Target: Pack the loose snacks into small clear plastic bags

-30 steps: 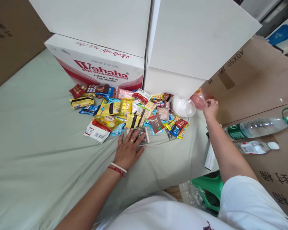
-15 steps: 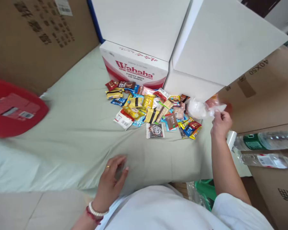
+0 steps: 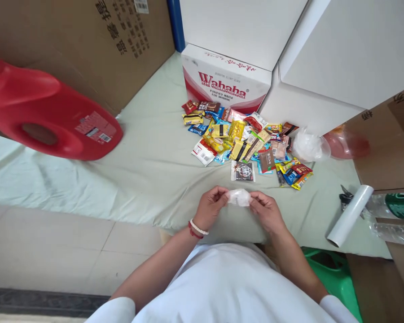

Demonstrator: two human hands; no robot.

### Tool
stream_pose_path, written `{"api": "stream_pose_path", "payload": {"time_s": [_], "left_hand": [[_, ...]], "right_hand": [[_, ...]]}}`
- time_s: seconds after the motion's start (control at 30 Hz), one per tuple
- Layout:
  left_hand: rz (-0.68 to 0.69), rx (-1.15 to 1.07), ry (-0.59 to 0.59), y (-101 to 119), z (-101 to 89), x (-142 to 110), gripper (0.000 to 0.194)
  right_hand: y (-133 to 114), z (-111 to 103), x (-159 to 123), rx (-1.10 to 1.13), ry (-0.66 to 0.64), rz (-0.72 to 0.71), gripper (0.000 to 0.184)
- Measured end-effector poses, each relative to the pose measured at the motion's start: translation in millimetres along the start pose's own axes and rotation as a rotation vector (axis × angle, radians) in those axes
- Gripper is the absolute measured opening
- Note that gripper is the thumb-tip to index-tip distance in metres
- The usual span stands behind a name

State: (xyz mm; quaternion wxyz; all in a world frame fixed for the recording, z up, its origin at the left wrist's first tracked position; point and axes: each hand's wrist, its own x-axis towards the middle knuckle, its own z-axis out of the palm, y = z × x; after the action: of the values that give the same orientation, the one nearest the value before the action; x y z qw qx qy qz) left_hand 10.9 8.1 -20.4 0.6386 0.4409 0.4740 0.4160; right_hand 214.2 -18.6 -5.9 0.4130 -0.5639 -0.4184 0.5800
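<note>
Above the front edge of the cloth-covered table (image 3: 148,179), the left hand (image 3: 210,208) and right hand (image 3: 267,211) face each other, fingertips pinching opposite ends of a crumpled translucent bag (image 3: 239,197). Beyond, snack packets (image 3: 237,139) lie against the Wahaha box (image 3: 225,83); tiled floor (image 3: 121,246) shows at left. The green stool (image 3: 336,278) is partly hidden, the bottles (image 3: 402,205) cut off at right.

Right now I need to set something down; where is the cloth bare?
The cloth is bare between the red jug and snack packets, and between packets and white roll; it is crowded against the Wahaha box.
</note>
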Motion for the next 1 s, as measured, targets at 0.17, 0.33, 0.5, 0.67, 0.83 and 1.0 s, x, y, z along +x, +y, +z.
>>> {"api": "stream_pose_path", "payload": {"time_s": [0.17,0.33,0.5,0.67,0.83,1.0], "left_hand": [[-0.120,-0.187,0.056,-8,-12.8,-7,0.043],[-0.161,-0.253,0.070,-10,-14.9,-11,0.047],[-0.145,-0.231,0.030,-6,-9.4,-13,0.046],[-0.113,-0.186,-0.045,-8,-7.7,-16,0.050],[-0.120,-0.057,0.073,-11,-23.7,-11,0.037],[0.048,0.043,0.017,1,-9.6,-14,0.049]], "right_hand": [[-5,-23,2,0.218,0.035,0.137,0.042],[-4,-20,-4,0.151,0.253,-0.050,0.041],[-5,5,-12,-0.388,-0.031,-0.400,0.022],[3,26,0,-0.476,-0.104,-0.457,0.018],[5,13,1,-0.242,0.033,-0.238,0.020],[-1,5,-6,-0.199,0.039,-0.188,0.025]]}}
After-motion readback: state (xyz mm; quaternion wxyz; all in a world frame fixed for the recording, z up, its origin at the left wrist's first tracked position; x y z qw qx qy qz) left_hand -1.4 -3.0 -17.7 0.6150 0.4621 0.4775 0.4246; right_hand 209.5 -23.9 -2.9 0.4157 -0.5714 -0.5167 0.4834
